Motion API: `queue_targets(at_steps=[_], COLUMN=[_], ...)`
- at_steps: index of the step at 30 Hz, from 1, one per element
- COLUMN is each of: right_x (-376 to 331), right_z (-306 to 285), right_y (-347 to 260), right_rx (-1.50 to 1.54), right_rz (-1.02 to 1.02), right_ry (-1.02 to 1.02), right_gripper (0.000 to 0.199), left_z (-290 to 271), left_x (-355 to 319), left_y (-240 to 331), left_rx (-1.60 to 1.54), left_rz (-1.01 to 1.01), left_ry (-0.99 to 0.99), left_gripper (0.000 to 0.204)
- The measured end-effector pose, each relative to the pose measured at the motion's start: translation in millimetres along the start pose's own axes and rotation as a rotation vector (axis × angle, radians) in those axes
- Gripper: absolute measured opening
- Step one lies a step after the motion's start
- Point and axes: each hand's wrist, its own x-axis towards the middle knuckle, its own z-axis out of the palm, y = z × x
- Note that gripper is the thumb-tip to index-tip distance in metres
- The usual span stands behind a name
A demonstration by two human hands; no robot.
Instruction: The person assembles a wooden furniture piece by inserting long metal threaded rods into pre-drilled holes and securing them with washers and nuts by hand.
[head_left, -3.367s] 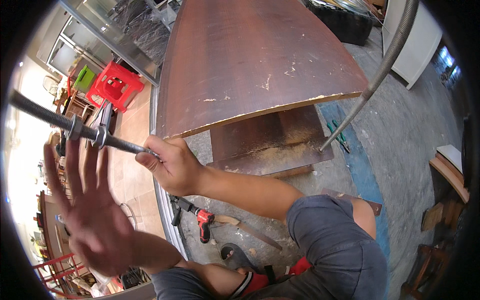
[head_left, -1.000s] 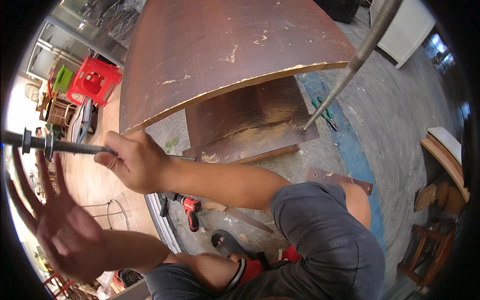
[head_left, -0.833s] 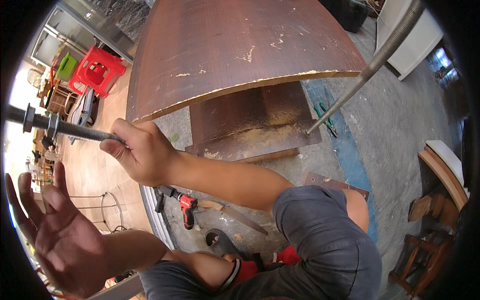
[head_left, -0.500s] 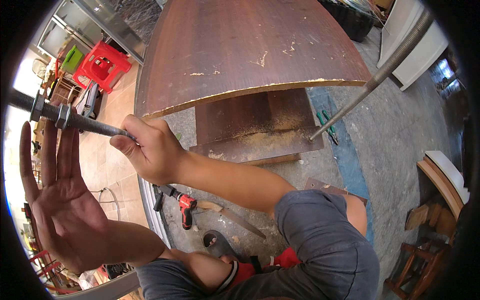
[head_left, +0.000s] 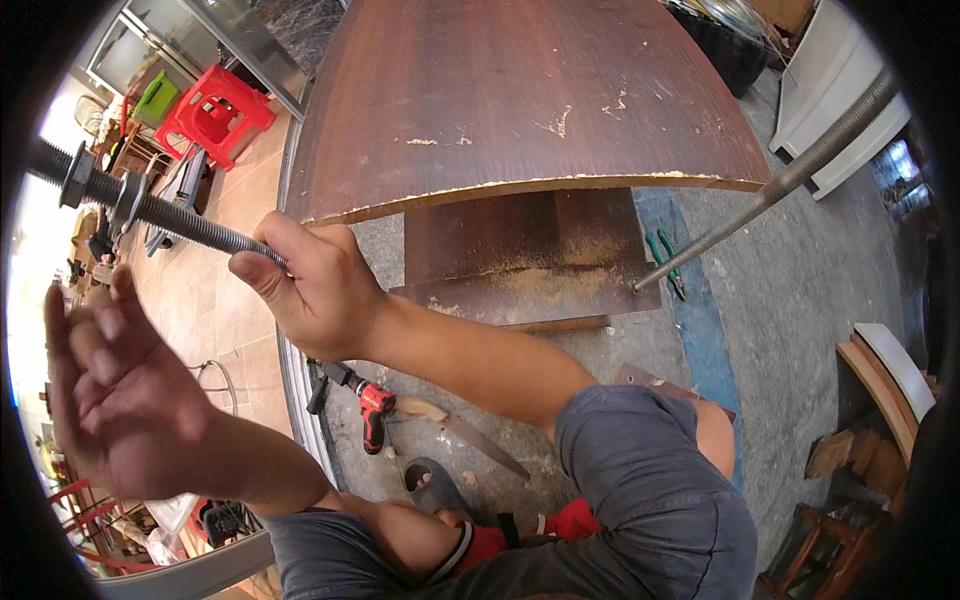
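My right hand [head_left: 310,285] grips a dark threaded steel rod [head_left: 180,220] that runs up and to the left. A hex nut [head_left: 76,175] and a washer [head_left: 126,200] sit on the rod near its far end. My left hand [head_left: 125,400] is open, palm up and fingers spread, just below the rod and not touching it. A large dark brown wooden board [head_left: 520,95] with a chipped front edge lies ahead of both hands.
A second threaded rod [head_left: 770,190] leans from the upper right down onto a lower brown board [head_left: 530,255] dusted with sawdust. A red cordless drill [head_left: 372,410], a handsaw [head_left: 460,435] and green pliers [head_left: 665,255] lie on the concrete floor. Red plastic stools [head_left: 215,110] stand far left.
My left hand has dropped from beside the nut to below the rod, palm still open. My right hand keeps its grip on the rod, which has shifted slightly.
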Motion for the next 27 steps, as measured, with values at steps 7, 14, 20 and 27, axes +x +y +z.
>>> queue_targets(at_steps=[7, 14, 20, 27], right_x=[0.9, 2.3, 1.1, 0.7], right_z=[-6.2, 4.1, 1.1, -5.6], right_y=[-0.2, -1.9, -4.2, -4.7], right_rx=[-0.027, 0.036, 0.044, -0.014], right_rz=[0.004, -0.013, -0.003, 0.017], right_ry=[-0.003, 0.031, 0.008, -0.005], right_gripper=[0.031, 0.028, 0.028, 0.028], left_z=[33.6, 46.1, 49.0, 55.8], left_x=[0.0, -13.4, -15.5, -17.8], left_y=[-42.3, -65.7, -65.5, -67.7], left_rx=[-0.375, -0.646, -0.517, -0.479], left_rz=[-0.264, -0.067, 0.005, -0.074], left_ry=[0.037, 0.032, 0.021, 0.074], left_gripper=[0.077, 0.063, 0.069, 0.071])
